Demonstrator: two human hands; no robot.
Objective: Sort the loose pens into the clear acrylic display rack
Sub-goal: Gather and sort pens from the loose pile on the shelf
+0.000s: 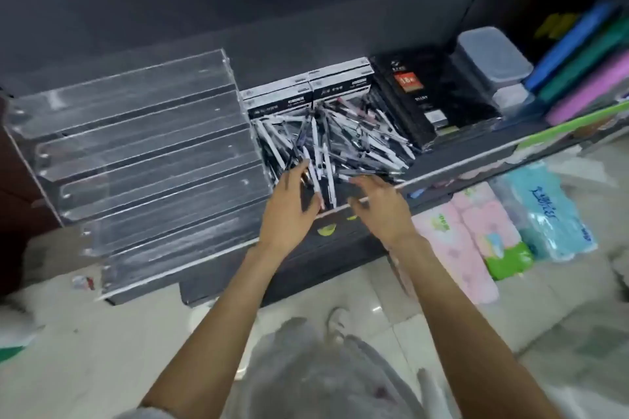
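Left hand (289, 207) grip: fingers loosely curled over the near edge of the pen pile, touching a few pens; whether any pen is actually pinched cannot be told through the blur. Right hand (379, 206) grip: fingers straight and relaxed, palm down, hovering at the pile's front edge, holding nothing.

Loose pens (337, 143): a jumbled heap on the shelf (483, 155), mostly white barrels with dark caps or ends, some dark barrels, lying crossed at all angles. White-and-black pen boxes (308, 95) stand behind the heap.

Clear acrylic display rack (143, 160): stepped tiers of long transparent troughs, just left of the heap, touching or nearly touching it. No pens visible in the troughs.
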